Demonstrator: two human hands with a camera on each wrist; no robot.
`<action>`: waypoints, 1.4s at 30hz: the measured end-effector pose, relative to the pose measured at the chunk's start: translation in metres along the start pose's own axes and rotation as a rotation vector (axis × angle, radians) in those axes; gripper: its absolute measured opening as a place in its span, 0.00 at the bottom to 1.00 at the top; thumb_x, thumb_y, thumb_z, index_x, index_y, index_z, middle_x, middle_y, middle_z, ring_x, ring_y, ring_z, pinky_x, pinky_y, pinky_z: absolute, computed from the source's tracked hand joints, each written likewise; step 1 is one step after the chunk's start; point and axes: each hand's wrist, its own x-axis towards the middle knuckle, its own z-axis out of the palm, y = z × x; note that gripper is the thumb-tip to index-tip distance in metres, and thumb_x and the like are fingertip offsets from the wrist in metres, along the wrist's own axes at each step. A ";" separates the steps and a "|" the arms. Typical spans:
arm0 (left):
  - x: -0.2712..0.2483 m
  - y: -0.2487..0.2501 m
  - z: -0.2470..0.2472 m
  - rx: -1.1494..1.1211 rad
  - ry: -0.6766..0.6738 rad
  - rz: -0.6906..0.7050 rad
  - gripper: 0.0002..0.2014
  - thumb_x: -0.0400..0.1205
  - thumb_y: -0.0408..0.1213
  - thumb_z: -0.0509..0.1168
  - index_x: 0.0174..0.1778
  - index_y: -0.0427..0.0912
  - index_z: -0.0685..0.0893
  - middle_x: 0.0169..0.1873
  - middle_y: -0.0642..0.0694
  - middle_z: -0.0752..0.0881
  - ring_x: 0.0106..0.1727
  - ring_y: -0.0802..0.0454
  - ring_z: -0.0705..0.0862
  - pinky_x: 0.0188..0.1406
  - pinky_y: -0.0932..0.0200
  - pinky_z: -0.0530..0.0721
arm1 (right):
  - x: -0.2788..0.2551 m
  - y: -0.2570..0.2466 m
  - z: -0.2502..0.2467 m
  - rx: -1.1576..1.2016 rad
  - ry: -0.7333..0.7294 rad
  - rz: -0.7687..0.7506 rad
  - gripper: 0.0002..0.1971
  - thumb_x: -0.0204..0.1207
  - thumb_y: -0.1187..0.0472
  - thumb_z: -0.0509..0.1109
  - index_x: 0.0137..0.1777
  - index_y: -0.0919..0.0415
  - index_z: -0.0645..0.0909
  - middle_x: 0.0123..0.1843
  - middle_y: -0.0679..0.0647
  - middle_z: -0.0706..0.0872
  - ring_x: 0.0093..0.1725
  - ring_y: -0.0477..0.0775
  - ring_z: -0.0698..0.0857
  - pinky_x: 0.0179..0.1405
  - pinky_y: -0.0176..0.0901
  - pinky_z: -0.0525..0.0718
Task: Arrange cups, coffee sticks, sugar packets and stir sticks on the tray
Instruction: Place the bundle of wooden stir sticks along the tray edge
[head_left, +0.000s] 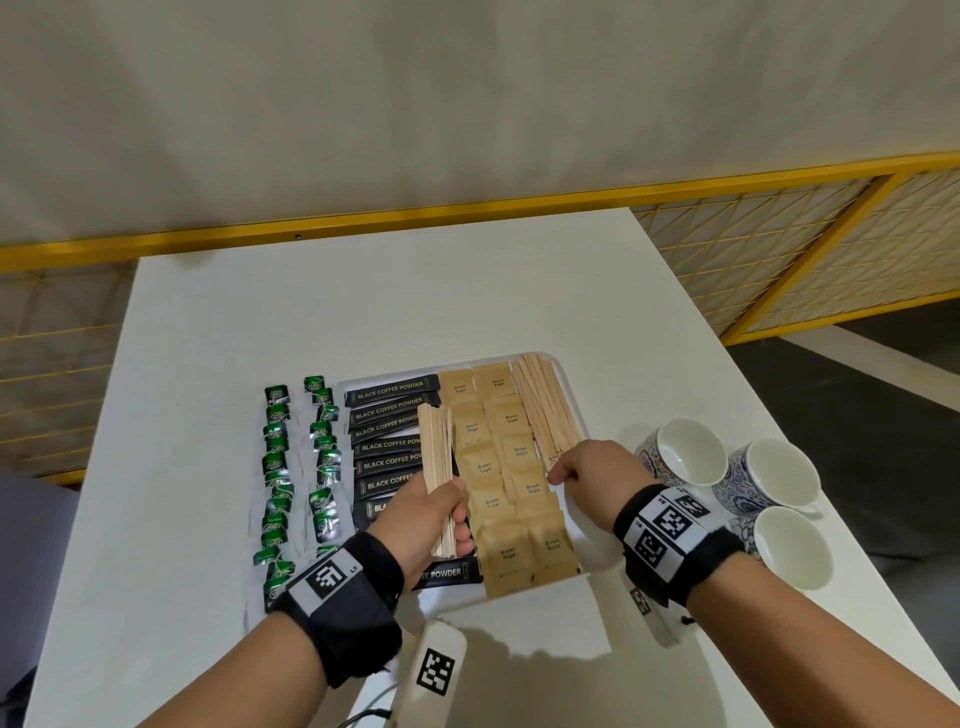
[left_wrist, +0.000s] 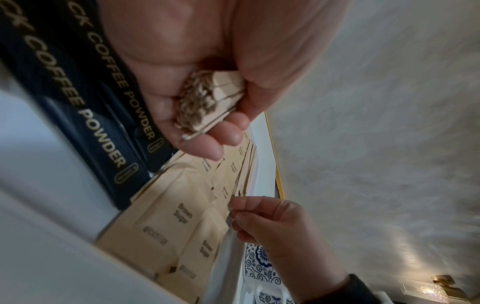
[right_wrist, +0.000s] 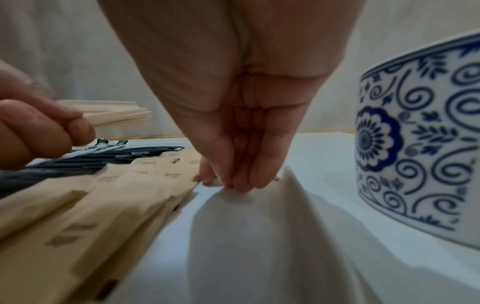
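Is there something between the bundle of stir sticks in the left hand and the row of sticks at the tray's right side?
Only the two columns of brown sugar packets lie between the bundle and the row; nothing stands above them.

Head view evenly lit, soft light from above; wide-angle bend at edges, yellow rail (head_left: 519, 205) curves. Soft arm shadows on white counter (head_left: 234, 322) near its front edge. Left wrist view dim, palm close and out of focus, motion smear on wall, small glare spot lower right corner. Right wrist view soft, cup (right_wrist: 426, 139) sharp, near packets (right_wrist: 64, 226) blurred.
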 end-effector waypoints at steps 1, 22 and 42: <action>0.000 0.000 0.000 0.003 0.002 0.001 0.11 0.87 0.31 0.56 0.37 0.38 0.72 0.22 0.44 0.74 0.23 0.49 0.72 0.28 0.55 0.79 | 0.000 0.000 0.003 -0.008 0.024 -0.006 0.16 0.78 0.66 0.61 0.59 0.52 0.86 0.58 0.54 0.87 0.59 0.57 0.84 0.56 0.44 0.82; -0.005 -0.018 0.034 0.187 -0.221 -0.011 0.16 0.85 0.27 0.56 0.68 0.39 0.68 0.23 0.46 0.74 0.21 0.53 0.76 0.26 0.56 0.81 | -0.026 -0.051 0.035 1.111 -0.157 -0.149 0.20 0.78 0.47 0.68 0.61 0.61 0.74 0.44 0.59 0.89 0.23 0.53 0.79 0.29 0.47 0.82; -0.025 -0.046 0.107 0.128 -0.099 -0.043 0.04 0.85 0.34 0.61 0.47 0.38 0.77 0.39 0.41 0.84 0.27 0.57 0.83 0.25 0.64 0.83 | -0.026 0.010 0.017 1.390 0.099 0.061 0.07 0.83 0.58 0.60 0.51 0.62 0.74 0.31 0.54 0.76 0.26 0.51 0.79 0.33 0.48 0.84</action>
